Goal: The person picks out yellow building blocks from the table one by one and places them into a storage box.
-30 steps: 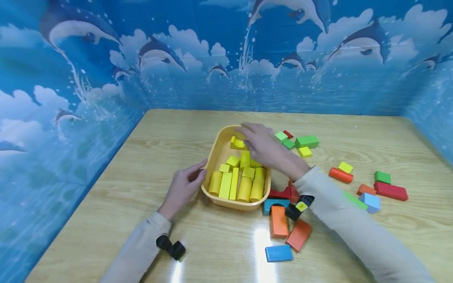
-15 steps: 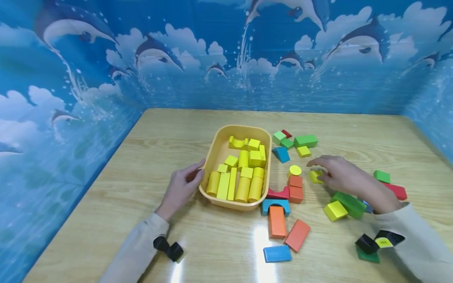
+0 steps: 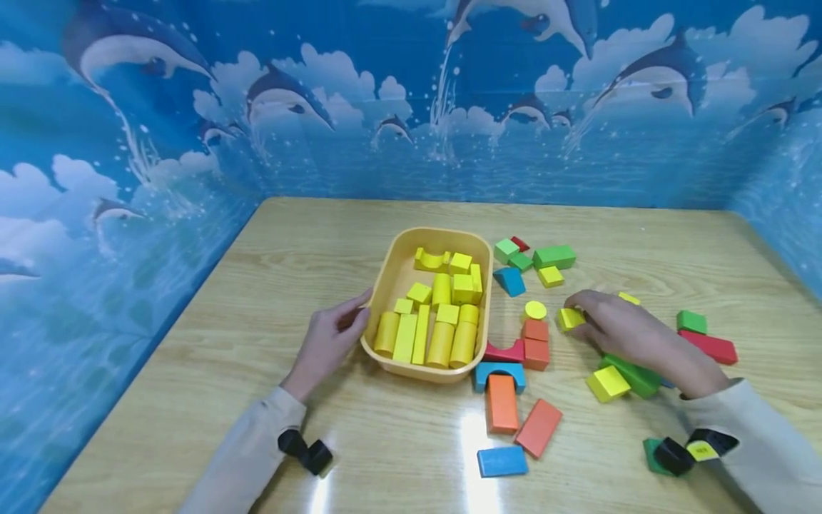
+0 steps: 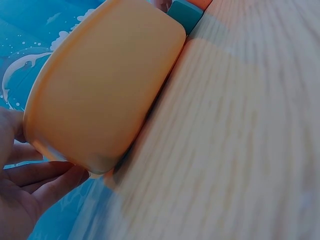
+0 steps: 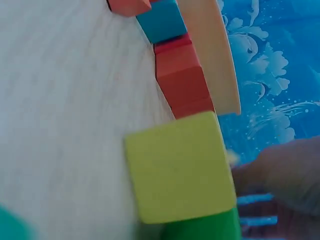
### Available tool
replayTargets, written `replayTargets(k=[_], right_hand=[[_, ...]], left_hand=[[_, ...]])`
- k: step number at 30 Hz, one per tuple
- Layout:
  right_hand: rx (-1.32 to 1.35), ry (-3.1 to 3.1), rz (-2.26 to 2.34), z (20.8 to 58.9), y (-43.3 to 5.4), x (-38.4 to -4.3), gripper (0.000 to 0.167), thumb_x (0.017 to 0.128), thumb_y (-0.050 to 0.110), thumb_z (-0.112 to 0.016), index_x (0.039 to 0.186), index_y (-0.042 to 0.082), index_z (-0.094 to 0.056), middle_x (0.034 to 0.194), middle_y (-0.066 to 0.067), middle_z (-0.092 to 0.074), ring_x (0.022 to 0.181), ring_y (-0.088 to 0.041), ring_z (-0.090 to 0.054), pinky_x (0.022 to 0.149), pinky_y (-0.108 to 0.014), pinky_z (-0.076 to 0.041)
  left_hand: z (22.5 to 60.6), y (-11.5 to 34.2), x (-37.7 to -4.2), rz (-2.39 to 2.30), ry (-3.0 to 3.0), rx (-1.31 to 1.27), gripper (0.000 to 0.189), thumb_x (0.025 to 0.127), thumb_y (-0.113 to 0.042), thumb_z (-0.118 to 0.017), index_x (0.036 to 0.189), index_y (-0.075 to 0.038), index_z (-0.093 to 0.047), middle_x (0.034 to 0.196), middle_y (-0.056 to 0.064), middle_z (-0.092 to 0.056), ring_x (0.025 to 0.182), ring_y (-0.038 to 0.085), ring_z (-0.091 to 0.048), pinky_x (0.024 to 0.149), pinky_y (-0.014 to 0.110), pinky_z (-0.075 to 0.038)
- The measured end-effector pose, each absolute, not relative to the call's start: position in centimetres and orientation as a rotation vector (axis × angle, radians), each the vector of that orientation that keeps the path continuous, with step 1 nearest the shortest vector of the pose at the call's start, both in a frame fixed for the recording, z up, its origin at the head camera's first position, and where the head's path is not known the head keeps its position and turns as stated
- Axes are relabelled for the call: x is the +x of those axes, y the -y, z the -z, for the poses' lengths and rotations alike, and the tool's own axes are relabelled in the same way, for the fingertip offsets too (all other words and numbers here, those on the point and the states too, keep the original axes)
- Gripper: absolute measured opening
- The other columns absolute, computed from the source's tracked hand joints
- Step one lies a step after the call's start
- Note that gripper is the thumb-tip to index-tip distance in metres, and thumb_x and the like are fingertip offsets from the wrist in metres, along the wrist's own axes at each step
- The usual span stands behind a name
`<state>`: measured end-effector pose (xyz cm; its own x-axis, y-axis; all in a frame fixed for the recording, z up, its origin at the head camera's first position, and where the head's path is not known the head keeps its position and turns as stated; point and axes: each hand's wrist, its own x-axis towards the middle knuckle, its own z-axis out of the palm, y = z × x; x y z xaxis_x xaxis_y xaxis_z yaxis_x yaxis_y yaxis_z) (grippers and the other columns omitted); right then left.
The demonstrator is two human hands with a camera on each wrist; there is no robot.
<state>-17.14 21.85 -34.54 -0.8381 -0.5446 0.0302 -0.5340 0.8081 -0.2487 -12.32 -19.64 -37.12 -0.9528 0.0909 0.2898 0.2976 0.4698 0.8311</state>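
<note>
My left hand (image 3: 327,343) rests its fingertips against the left outer wall of a tan plastic bin (image 3: 385,275). In the left wrist view, the fingers (image 4: 55,182) lie along the bin's outer side. Yellow blocks fill much of the bin: cylinders, cubes, bars and an arch piece (image 3: 432,260). To the right of the bin, my right hand (image 3: 619,328) pinches a small yellow block (image 3: 569,319) between thumb and index finger, low over the table. A yellow disc-topped block (image 3: 535,310) stands just left of it. In the right wrist view, a nearer yellow block (image 5: 180,167) partly covers the hand (image 5: 285,175).
Between bin and right hand stand red blocks (image 3: 536,353) and a blue arch (image 3: 499,375). Orange (image 3: 502,405) and blue blocks (image 3: 502,462) lie nearer. A green block (image 3: 554,255) and several others sit at the back; more (image 3: 708,348) lie to the right.
My right hand has left the bin, moved right to the scattered blocks, and now pinches a small yellow block. Yellow blocks show at the bin's right side. My left hand keeps its place.
</note>
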Motion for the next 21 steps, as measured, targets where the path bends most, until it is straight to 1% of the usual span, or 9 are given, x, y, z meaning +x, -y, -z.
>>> replayTargets(k=[4, 6, 9, 10, 13, 16, 18, 19, 21], right_hand=[[-0.88, -3.025, 0.59, 32.9, -20.3, -17.8, 0.038, 0.09, 0.004, -0.067, 0.124, -0.004, -0.052, 0.102, -0.017, -0.065, 0.079, -0.023, -0.063, 0.064, -0.037, -0.057], [-0.962, -3.088, 0.7, 31.9, -19.0, -18.5, 0.041, 0.089, 0.003, -0.068, 0.128, 0.0, -0.054, 0.105, -0.015, -0.066, 0.075, -0.019, -0.063, 0.062, -0.033, -0.057], [-1.151, -3.141, 0.796, 30.7, -16.3, -19.9, 0.039, 0.088, 0.0, -0.068, 0.126, 0.005, -0.061, 0.102, -0.01, -0.068, 0.068, -0.014, -0.058, 0.058, -0.029, -0.053], [-1.201, -3.135, 0.806, 30.4, -15.4, -20.4, 0.037, 0.088, -0.001, -0.067, 0.124, 0.007, -0.063, 0.103, -0.01, -0.069, 0.068, -0.015, -0.059, 0.057, -0.029, -0.052], [-1.248, -3.05, 0.803, 29.8, -12.5, -21.8, 0.029, 0.092, 0.0, -0.063, 0.12, 0.007, -0.066, 0.105, -0.01, -0.07, 0.068, -0.017, -0.059, 0.057, -0.031, -0.049], [-1.21, -2.958, 0.772, 29.7, -10.1, -23.0, 0.027, 0.095, 0.004, -0.06, 0.121, 0.008, -0.066, 0.108, -0.011, -0.07, 0.073, -0.018, -0.061, 0.061, -0.033, -0.051], [-1.191, -2.913, 0.741, 30.0, -9.0, -23.6, 0.027, 0.094, 0.007, -0.061, 0.121, 0.008, -0.066, 0.108, -0.011, -0.07, 0.07, -0.017, -0.061, 0.063, -0.033, -0.052], [-1.194, -2.887, 0.725, 30.3, -8.5, -23.8, 0.027, 0.094, 0.007, -0.063, 0.12, 0.008, -0.066, 0.107, -0.011, -0.071, 0.067, -0.018, -0.06, 0.061, -0.034, -0.052], [-1.214, -2.854, 0.676, 30.8, -7.8, -24.3, 0.027, 0.093, 0.008, -0.064, 0.119, 0.007, -0.067, 0.108, -0.011, -0.071, 0.07, -0.017, -0.063, 0.065, -0.033, -0.054]], left_hand=[[37.1, 19.5, -12.3, 1.493, 2.506, -0.331, 0.034, 0.097, -0.012, -0.058, 0.13, 0.0, -0.058, 0.116, 0.021, -0.066, 0.1, 0.029, -0.068, 0.086, 0.034, -0.056], [37.1, 19.5, -12.2, 1.5, 2.502, -0.324, 0.034, 0.097, -0.011, -0.058, 0.129, 0.0, -0.058, 0.117, 0.02, -0.066, 0.1, 0.029, -0.068, 0.086, 0.034, -0.056], [37.0, 19.7, -12.1, 1.506, 2.5, -0.325, 0.034, 0.097, -0.01, -0.058, 0.129, 0.0, -0.058, 0.118, 0.02, -0.065, 0.099, 0.029, -0.068, 0.085, 0.034, -0.056], [37.0, 19.7, -12.1, 1.508, 2.5, -0.324, 0.034, 0.097, -0.01, -0.058, 0.129, 0.0, -0.058, 0.119, 0.02, -0.065, 0.099, 0.029, -0.068, 0.085, 0.033, -0.056], [37.0, 19.7, -12.1, 1.518, 2.494, -0.33, 0.034, 0.097, -0.01, -0.058, 0.129, 0.0, -0.058, 0.118, 0.021, -0.065, 0.1, 0.03, -0.068, 0.085, 0.033, -0.056], [37.0, 19.7, -12.2, 1.526, 2.491, -0.335, 0.034, 0.097, -0.01, -0.058, 0.129, -0.001, -0.058, 0.118, 0.021, -0.065, 0.1, 0.03, -0.068, 0.085, 0.033, -0.056], [37.0, 19.6, -12.2, 1.525, 2.489, -0.341, 0.034, 0.097, -0.011, -0.058, 0.129, -0.001, -0.058, 0.119, 0.021, -0.064, 0.1, 0.03, -0.068, 0.085, 0.033, -0.056], [37.0, 19.6, -12.2, 1.526, 2.488, -0.34, 0.034, 0.097, -0.011, -0.058, 0.129, -0.001, -0.058, 0.119, 0.021, -0.064, 0.1, 0.029, -0.068, 0.086, 0.033, -0.056], [36.9, 19.6, -12.2, 1.529, 2.487, -0.339, 0.034, 0.097, -0.011, -0.058, 0.129, 0.0, -0.058, 0.12, 0.02, -0.064, 0.1, 0.029, -0.068, 0.086, 0.033, -0.056]])
